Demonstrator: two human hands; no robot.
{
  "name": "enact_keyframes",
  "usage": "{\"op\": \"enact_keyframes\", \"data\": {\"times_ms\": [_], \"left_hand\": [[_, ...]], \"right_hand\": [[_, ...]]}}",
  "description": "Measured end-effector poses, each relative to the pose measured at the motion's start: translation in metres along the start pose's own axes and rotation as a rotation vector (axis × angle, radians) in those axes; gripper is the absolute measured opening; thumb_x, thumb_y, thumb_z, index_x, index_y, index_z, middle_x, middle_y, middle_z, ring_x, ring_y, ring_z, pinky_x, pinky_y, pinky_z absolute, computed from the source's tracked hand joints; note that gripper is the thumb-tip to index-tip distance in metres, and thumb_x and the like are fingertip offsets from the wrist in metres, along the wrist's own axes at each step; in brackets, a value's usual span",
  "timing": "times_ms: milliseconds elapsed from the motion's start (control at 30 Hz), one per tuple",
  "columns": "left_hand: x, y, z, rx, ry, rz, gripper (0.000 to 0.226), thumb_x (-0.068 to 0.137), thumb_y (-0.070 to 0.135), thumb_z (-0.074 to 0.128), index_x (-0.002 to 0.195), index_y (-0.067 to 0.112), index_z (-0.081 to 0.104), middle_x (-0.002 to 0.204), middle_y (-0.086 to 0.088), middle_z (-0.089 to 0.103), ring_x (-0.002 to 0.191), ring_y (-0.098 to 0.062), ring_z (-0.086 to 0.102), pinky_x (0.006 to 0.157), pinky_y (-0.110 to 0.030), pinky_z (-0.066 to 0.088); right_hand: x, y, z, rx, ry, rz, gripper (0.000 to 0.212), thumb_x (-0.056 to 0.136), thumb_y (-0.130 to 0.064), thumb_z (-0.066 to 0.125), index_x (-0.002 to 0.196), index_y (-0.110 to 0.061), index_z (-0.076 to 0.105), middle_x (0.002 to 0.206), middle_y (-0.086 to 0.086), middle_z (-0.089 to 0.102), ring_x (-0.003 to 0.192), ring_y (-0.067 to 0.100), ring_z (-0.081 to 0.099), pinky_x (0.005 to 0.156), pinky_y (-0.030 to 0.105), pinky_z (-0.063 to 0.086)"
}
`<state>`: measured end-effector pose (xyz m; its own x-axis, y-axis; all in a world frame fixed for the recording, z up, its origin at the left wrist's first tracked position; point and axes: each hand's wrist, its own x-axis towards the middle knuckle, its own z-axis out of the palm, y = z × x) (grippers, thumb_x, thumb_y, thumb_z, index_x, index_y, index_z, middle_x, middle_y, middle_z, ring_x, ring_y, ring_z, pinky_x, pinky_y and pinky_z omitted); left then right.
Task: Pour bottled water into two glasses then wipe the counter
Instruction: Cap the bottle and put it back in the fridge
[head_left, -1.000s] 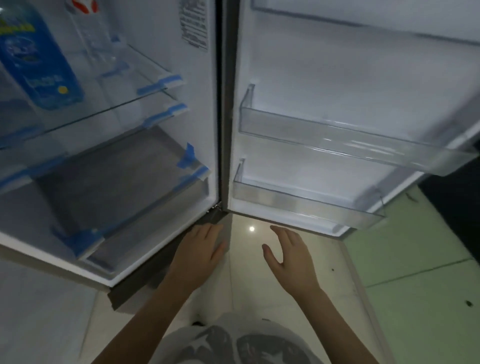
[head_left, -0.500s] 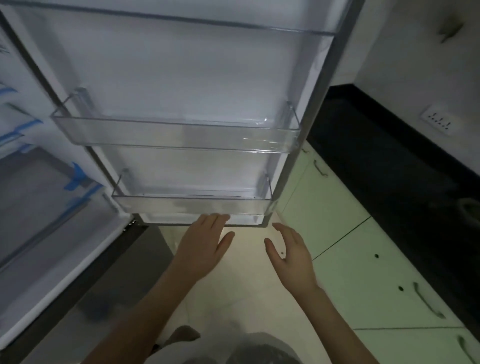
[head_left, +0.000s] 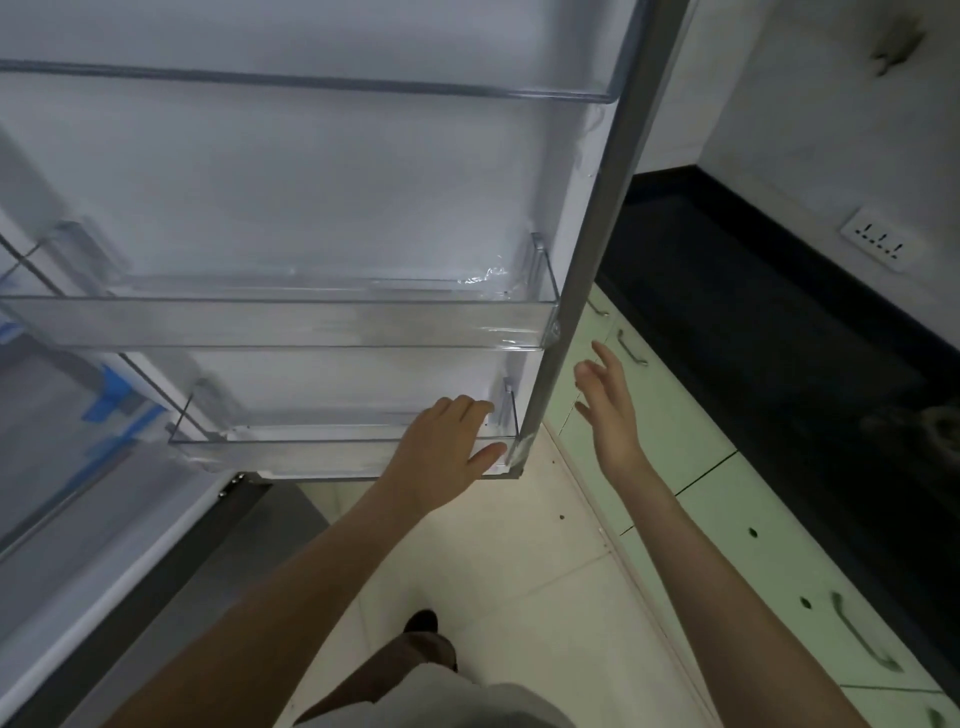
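Note:
An open fridge door (head_left: 582, 291) fills the middle of the head view, with clear empty door bins (head_left: 291, 322). My left hand (head_left: 447, 452) lies open against the lowest bin (head_left: 322, 452), near the door's bottom right corner. My right hand (head_left: 608, 400) is open with fingers spread, just right of the door's grey edge, apart from it. Neither hand holds anything. No bottle, glass or cloth is in view.
The fridge interior (head_left: 78, 426) with blue-taped shelves is at the left. A black counter (head_left: 779, 338) runs along the right over pale green cabinet doors (head_left: 727, 545) with handles. A wall socket (head_left: 880, 244) is above the counter. Pale floor tiles (head_left: 493, 561) lie below.
The view swung right from the fridge interior to the door and counter. My left hand moved onto the lowest door bin; my right hand rose beside the door edge.

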<state>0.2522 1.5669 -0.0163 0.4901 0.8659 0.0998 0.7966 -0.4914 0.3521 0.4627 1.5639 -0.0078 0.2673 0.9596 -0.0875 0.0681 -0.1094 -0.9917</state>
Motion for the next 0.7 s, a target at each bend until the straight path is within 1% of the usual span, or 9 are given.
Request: {"op": "enact_keyframes", "data": {"times_ms": [67, 133, 233, 300, 333, 400, 467, 600, 700], "left_hand": [[0.007, -0.003, 0.004, -0.015, -0.044, -0.01, 0.046, 0.096, 0.046, 0.047, 0.13, 0.016, 0.051, 0.121, -0.003, 0.059, 0.107, -0.022, 0.053, 0.088, -0.035, 0.045], [0.011, -0.004, 0.008, -0.016, -0.07, -0.002, 0.042, 0.096, 0.045, 0.046, 0.126, 0.017, 0.054, 0.117, -0.002, 0.062, 0.106, -0.022, 0.055, 0.088, -0.035, 0.045], [0.013, -0.005, 0.014, 0.049, -0.112, 0.055, 0.036, 0.098, 0.043, 0.041, 0.12, 0.018, 0.057, 0.111, -0.002, 0.062, 0.105, -0.021, 0.055, 0.086, -0.033, 0.044], [0.013, -0.005, 0.016, 0.079, -0.112, 0.066, 0.035, 0.1, 0.041, 0.038, 0.119, 0.019, 0.057, 0.112, -0.001, 0.061, 0.106, -0.021, 0.054, 0.085, -0.031, 0.04], [0.014, -0.005, 0.016, 0.086, -0.106, 0.065, 0.034, 0.101, 0.039, 0.036, 0.12, 0.019, 0.056, 0.112, -0.001, 0.061, 0.106, -0.021, 0.053, 0.086, -0.031, 0.039], [0.013, -0.005, 0.018, 0.105, -0.1, 0.063, 0.034, 0.102, 0.037, 0.033, 0.121, 0.018, 0.055, 0.114, -0.001, 0.059, 0.107, -0.021, 0.051, 0.088, -0.03, 0.038], [0.011, -0.003, 0.019, 0.12, -0.102, 0.057, 0.033, 0.103, 0.035, 0.031, 0.121, 0.018, 0.053, 0.114, -0.001, 0.058, 0.107, -0.021, 0.05, 0.091, -0.032, 0.037], [0.003, 0.001, 0.021, 0.147, -0.095, 0.042, 0.03, 0.103, 0.03, 0.029, 0.121, 0.019, 0.051, 0.115, 0.0, 0.057, 0.106, -0.02, 0.049, 0.091, -0.031, 0.037], [-0.008, 0.008, 0.018, 0.128, -0.062, 0.036, 0.026, 0.103, 0.024, 0.035, 0.114, 0.014, 0.057, 0.107, -0.004, 0.06, 0.099, -0.024, 0.053, 0.087, -0.035, 0.042]], "right_hand": [[0.019, -0.005, 0.002, 0.005, -0.014, -0.003, 0.07, 0.081, -0.066, 0.056, 0.144, -0.044, 0.036, 0.148, -0.007, 0.039, 0.133, 0.009, 0.042, 0.115, 0.043, 0.032], [0.035, -0.007, 0.005, -0.003, -0.042, -0.024, 0.065, 0.084, -0.065, 0.055, 0.143, -0.047, 0.035, 0.148, -0.011, 0.039, 0.135, 0.007, 0.039, 0.116, 0.044, 0.03], [0.052, -0.009, 0.008, -0.005, -0.083, -0.049, 0.058, 0.086, -0.064, 0.054, 0.141, -0.048, 0.038, 0.14, -0.024, 0.046, 0.126, -0.006, 0.045, 0.113, 0.039, 0.033], [0.056, -0.008, 0.008, -0.013, -0.103, -0.053, 0.06, 0.084, -0.067, 0.054, 0.139, -0.047, 0.041, 0.135, -0.027, 0.051, 0.123, -0.008, 0.048, 0.111, 0.037, 0.036], [0.057, -0.007, 0.008, -0.02, -0.115, -0.058, 0.06, 0.085, -0.067, 0.053, 0.139, -0.046, 0.041, 0.135, -0.025, 0.052, 0.124, -0.004, 0.049, 0.111, 0.038, 0.037], [0.058, -0.005, 0.007, -0.02, -0.139, -0.066, 0.06, 0.087, -0.064, 0.052, 0.142, -0.042, 0.04, 0.139, -0.014, 0.053, 0.128, 0.008, 0.05, 0.11, 0.044, 0.039], [0.057, -0.004, 0.007, -0.008, -0.141, -0.063, 0.061, 0.088, -0.062, 0.051, 0.143, -0.039, 0.039, 0.14, -0.007, 0.053, 0.128, 0.014, 0.051, 0.11, 0.048, 0.04], [0.047, -0.004, 0.007, 0.016, -0.125, -0.068, 0.058, 0.09, -0.055, 0.052, 0.144, -0.034, 0.039, 0.137, -0.003, 0.055, 0.125, 0.015, 0.053, 0.108, 0.047, 0.042], [0.034, -0.001, 0.007, 0.04, -0.102, -0.07, 0.057, 0.091, -0.05, 0.052, 0.143, -0.031, 0.041, 0.133, -0.004, 0.057, 0.123, 0.012, 0.055, 0.109, 0.045, 0.042]]}}
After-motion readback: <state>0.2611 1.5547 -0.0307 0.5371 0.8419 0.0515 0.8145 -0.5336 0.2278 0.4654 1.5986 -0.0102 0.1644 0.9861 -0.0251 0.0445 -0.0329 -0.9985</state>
